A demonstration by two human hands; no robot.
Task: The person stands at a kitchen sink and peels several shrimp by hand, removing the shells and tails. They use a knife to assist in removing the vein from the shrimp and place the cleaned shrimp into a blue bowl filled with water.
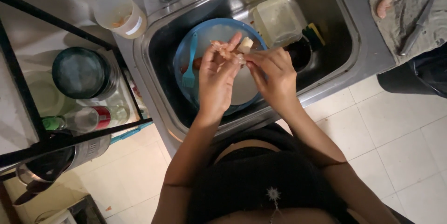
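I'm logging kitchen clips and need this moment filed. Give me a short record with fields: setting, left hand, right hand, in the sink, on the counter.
setting: steel sink seen from above, tiled floor below
left hand: holds a pale shrimp over the sink
right hand: fingertips pinch the same shrimp
in the sink: blue bowl with a blue fork, a whitish plastic container, a sponge
on the counter: another shrimp, a knife
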